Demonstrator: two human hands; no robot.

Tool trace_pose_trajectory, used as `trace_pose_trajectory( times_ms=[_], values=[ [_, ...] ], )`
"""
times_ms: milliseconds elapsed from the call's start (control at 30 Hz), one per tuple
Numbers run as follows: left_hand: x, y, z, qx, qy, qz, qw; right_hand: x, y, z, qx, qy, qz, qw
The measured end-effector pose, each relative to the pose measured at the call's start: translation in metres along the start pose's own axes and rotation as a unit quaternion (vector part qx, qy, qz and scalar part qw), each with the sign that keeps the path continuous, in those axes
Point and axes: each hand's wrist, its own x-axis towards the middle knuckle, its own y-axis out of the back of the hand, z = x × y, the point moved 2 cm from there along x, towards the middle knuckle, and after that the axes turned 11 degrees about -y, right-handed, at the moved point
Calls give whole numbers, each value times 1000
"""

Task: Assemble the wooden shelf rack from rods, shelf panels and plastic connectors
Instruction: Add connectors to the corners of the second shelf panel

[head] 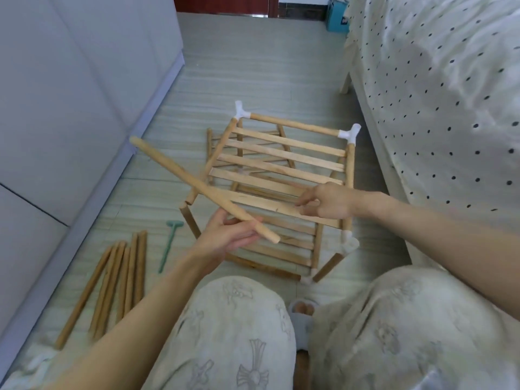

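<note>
While left hand point(225, 235) grips long round wooden rod point(202, 190), right hand point(329, 204) pinches slatted wooden shelf panel point(281, 164); steady panel, seat rod squarely in white plastic connector point(349, 243).

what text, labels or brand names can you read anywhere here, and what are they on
No text can be read for certain.
Teal box by the bed: a dark label with white marks at its right edge, too small and cut off to read.
Rods, shelf panel, white connectors and green tool: no print visible.
Trousers: drawn figures only, no words.
</note>
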Motion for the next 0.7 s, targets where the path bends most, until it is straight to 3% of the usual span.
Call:
trace_pose_trajectory(
  times_ms=[100, 233, 367, 467, 567, 600, 700],
  values=[
    [4, -25, -14, -59, -2, -15, 998, -19, -21, 9, 144, -15, 27, 989],
    [0, -45, -31, -45, -9, -33, 998, -38, -50, 2, 328, -4, -2, 945],
    [-6, -45, -35, -31, -6, -25, 999, -49, -65, 5, 331, -11, 16, 944],
    [-15, -45, -27, 176, -3, -18, 984, -56, -64, 11, 348, -12, 33, 937],
    [-24, -37, -11, 439, -129, -10, 889, -60, -57, 15, 340, 1, 42, 940],
    [-27, -35, -3, 512, -210, -1, 833, -61, -54, 14, 332, 7, 48, 942],
    [-30, -36, 14, 682, -400, -47, 610, -64, -44, 10, 329, 36, 70, 941]
  ],
)
